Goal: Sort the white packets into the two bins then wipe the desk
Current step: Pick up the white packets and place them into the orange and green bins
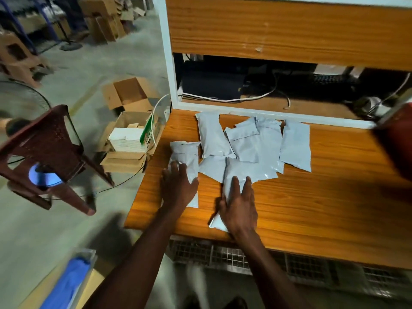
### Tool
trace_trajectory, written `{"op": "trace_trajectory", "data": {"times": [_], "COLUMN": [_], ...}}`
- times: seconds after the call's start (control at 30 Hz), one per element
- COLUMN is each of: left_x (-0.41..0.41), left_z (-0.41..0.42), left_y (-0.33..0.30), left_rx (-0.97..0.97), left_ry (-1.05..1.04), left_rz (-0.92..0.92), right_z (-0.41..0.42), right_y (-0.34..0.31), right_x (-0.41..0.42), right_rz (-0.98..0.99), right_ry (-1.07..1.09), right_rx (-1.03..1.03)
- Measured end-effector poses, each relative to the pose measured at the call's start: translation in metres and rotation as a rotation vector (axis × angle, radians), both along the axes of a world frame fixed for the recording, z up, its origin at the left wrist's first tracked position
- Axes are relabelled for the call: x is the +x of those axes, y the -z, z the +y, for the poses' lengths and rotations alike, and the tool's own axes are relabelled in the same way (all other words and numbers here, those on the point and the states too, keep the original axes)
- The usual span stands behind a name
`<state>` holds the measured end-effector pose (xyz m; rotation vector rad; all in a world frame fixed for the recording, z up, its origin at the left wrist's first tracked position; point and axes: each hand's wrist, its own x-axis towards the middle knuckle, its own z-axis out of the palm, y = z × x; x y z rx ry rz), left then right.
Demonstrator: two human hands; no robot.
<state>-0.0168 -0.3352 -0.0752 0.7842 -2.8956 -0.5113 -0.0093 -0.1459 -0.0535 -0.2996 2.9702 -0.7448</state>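
A heap of white packets (249, 143) lies on the wooden desk (312, 197) in the middle of the frame; they are flat, soft-looking plastic mailers, pale grey-white in the dim light, rectangular, some creased, several overlapping one another at loose angles; one packet (295, 144) sits at the right of the heap, overlapping its neighbour only at its left edge; another, the left packet (185, 157), lies toward the desk's left edge, just beside the heap. The left hand (178, 186) rests flat on the lower part of that left packet, fingers spread and open, not closed around it; the right hand (238, 208) lies palm down, fingers extended, on a long packet (231, 186) that runs from the heap toward the desk's near edge, its lower corner showing white below the wrist; the two hands are apart, side by side, both pressing rather than gripping. Behind the heap, a white-framed opening (176, 85) in the desk's back shows dark equipment and cables, blurred. At left of frame a dark red plastic chair (49, 148) stands on the concrete floor; open cardboard boxes (131, 139) sit between it and the desk; a blue cloth (66, 284) shows in the lower left corner, blurred.
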Motion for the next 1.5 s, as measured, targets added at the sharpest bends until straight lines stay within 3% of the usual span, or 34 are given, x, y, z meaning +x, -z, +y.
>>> {"op": "trace_trajectory", "data": {"times": [0.3, 0.7, 1.07, 1.5], "left_x": [0.028, 0.033, 0.012, -0.034], "left_z": [0.012, 0.086, 0.219, 0.410], "left_y": [0.000, -0.053, -0.076, -0.097], "left_rx": [0.206, 0.191, 0.259, 0.174], "left_ry": [0.164, 0.290, 0.437, 0.473], "left_rz": [0.353, 0.426, 0.472, 0.518], "right_z": [0.010, 0.074, 0.205, 0.408], "right_y": [-0.019, -0.045, -0.056, -0.080], "right_x": [0.003, 0.006, -0.005, -0.044], "right_rz": [0.108, 0.213, 0.258, 0.369], "right_ry": [0.061, 0.174, 0.277, 0.289], "right_rx": [-0.142, -0.214, -0.215, -0.214]}}
